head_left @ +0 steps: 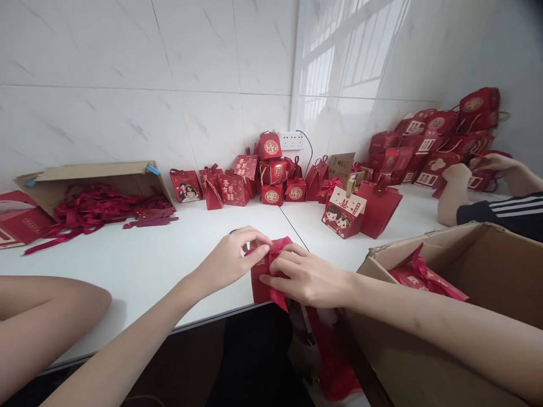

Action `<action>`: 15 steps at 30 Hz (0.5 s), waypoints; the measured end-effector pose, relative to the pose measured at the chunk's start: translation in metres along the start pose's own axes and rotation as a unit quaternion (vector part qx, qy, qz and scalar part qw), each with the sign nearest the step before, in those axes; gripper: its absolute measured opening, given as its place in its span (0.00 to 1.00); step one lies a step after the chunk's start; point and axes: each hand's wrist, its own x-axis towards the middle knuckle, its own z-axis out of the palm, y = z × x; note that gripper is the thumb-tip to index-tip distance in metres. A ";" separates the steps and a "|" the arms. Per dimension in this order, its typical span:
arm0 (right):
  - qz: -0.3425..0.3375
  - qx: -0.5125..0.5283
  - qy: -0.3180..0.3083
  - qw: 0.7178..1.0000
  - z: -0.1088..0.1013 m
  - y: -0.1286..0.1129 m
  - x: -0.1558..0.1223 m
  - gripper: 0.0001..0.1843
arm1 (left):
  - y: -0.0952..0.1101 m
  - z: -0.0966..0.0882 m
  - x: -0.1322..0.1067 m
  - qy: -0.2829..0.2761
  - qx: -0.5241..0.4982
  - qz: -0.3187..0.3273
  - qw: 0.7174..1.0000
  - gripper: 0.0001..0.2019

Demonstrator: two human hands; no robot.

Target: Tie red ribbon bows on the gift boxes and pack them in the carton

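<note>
A small red gift box [259, 287] lies at the front edge of the white table, straight ahead of me. A red ribbon [279, 298] is wrapped over it, one end hanging over the near side. My left hand [233, 257] is at the box's upper left, thumb and fingertips pinched on the ribbon near its knot. From the right, my right hand [307, 275] curls over the box, its bent fingers on the ribbon and pressing the box. Its fingers partly hide the knot.
A cardboard box of loose red ribbons [97, 206] lies back left. Red gift boxes [271, 169] line the wall; more are piled back right [424, 147], near a co-worker's hands [487, 164]. An open carton [500, 260] stands right. Another person's arm [51, 316] rests left.
</note>
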 end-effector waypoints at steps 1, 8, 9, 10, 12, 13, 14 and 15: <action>-0.006 -0.007 0.000 1.000 0.000 -0.001 0.000 0.15 | -0.005 0.003 0.006 0.021 0.039 0.024 0.999 0.10; 0.092 0.154 -0.008 0.984 -0.014 0.005 -0.002 0.13 | -0.029 0.024 0.020 -0.009 0.091 0.036 0.995 0.10; 0.176 0.186 -0.019 0.966 -0.017 0.009 -0.002 0.15 | -0.030 0.024 0.019 -0.007 0.084 0.032 0.996 0.10; 0.270 0.209 -0.044 0.939 -0.020 0.014 -0.003 0.19 | -0.030 0.024 0.018 -0.006 0.076 0.027 0.997 0.09; 0.424 0.258 -0.132 0.858 -0.023 0.023 -0.004 0.25 | -0.031 0.025 0.017 -0.005 0.058 0.019 0.998 0.10; 0.462 0.299 -0.183 0.814 -0.023 0.027 -0.005 0.27 | -0.032 0.025 0.016 -0.005 0.049 0.015 0.999 0.10; 0.473 0.351 -0.231 0.775 -0.022 0.030 -0.006 0.28 | -0.033 0.026 0.016 -0.004 0.042 0.011 0.999 0.10; 0.466 0.404 -0.267 0.741 -0.020 0.032 -0.007 0.27 | -0.033 0.026 0.016 -0.003 0.035 0.008 0.999 0.10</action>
